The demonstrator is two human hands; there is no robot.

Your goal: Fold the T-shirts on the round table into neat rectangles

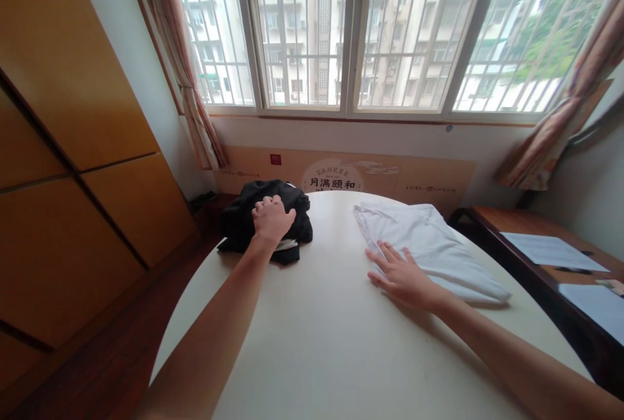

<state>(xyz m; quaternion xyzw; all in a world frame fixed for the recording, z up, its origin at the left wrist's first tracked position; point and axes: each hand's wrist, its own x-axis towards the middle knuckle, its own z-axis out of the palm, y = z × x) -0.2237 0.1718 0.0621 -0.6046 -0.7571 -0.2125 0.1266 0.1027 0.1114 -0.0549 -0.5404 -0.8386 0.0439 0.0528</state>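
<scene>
reaching forward over a round white bench (316, 335), with both forearms bare. covering the top of a bunched black cloth (238, 222) with the left hand (273, 217), palm down, with fingers bent and thumb held apart. cannot tell the firmness of that grip, nor whether pinching the fabric or only resting on it. heaped unevenly near the far left rim of the bench, with a scrap of white (286, 245) showing at the near side of the black.

laying the right hand (400, 274) across the near left corner of a folded white cloth (439, 244), with that grip spread open, fingers loosely apart, touching without closing on anything. lying flat on the right part of the bench, roughly four-sided and softly wrinkled, well apart from the black cloth.

beyond the far rim, low on the wall, a beige printed panel (439, 176) with dark characters. above it, a barred window (350, 49) between tied curtains (195, 98). to the left, wooden cabinets (97, 82). to the right, a brown side table (507, 220) with sheets of paper (550, 249) on top.
</scene>
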